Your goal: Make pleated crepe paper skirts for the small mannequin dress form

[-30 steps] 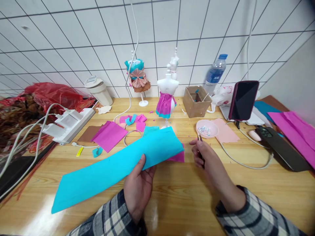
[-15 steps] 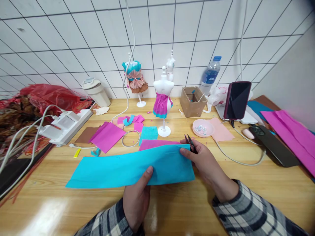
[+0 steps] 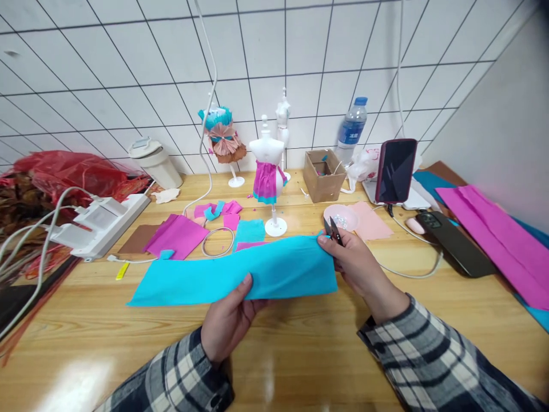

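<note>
Both hands hold a long strip of turquoise crepe paper (image 3: 240, 272) just above the wooden tabletop (image 3: 300, 355), in front of a small white mannequin (image 3: 267, 171) that wears a magenta skirt with a turquoise hem. The left hand (image 3: 227, 320) grips the strip's lower edge near its middle, thumb on top and fingers curled underneath. The right hand (image 3: 355, 266) pinches the strip's upper right corner between thumb and forefinger while its other fingers are closed round small black scissors (image 3: 332, 230), blades pointing up and slightly apart. The step looks like stretching the strip flat for cutting; the next move calls for freeing the scissors to bite the paper's edge.
</note>
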`<state>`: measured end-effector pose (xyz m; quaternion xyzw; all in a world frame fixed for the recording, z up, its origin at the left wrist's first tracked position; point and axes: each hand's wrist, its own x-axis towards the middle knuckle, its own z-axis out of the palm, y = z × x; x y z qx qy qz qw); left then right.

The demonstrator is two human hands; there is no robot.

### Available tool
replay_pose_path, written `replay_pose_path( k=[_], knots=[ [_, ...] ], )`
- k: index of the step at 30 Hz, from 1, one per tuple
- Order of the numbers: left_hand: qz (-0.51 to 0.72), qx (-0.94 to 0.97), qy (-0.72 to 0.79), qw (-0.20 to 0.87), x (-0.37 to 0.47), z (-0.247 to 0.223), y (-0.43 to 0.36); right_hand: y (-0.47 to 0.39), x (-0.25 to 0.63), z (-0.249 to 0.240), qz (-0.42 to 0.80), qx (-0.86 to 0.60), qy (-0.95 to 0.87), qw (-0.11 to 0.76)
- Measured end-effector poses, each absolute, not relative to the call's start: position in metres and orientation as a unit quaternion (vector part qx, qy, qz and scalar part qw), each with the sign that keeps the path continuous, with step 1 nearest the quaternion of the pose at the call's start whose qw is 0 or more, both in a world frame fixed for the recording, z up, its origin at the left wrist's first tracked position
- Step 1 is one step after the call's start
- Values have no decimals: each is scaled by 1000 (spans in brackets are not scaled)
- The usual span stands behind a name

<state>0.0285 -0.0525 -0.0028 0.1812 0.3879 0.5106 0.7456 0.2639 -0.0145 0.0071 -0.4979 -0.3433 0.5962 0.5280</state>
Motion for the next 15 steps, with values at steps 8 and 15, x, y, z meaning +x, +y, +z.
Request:
replay_pose_path(
  k=[8, 15],
  knots=[
    [646, 132, 362, 659, 45, 27, -29, -46, 213, -5, 685, -405, -412, 444],
    [643, 168, 365, 651, 57, 7, -24, -56, 194, -13, 753, -363, -315, 450]
  ],
)
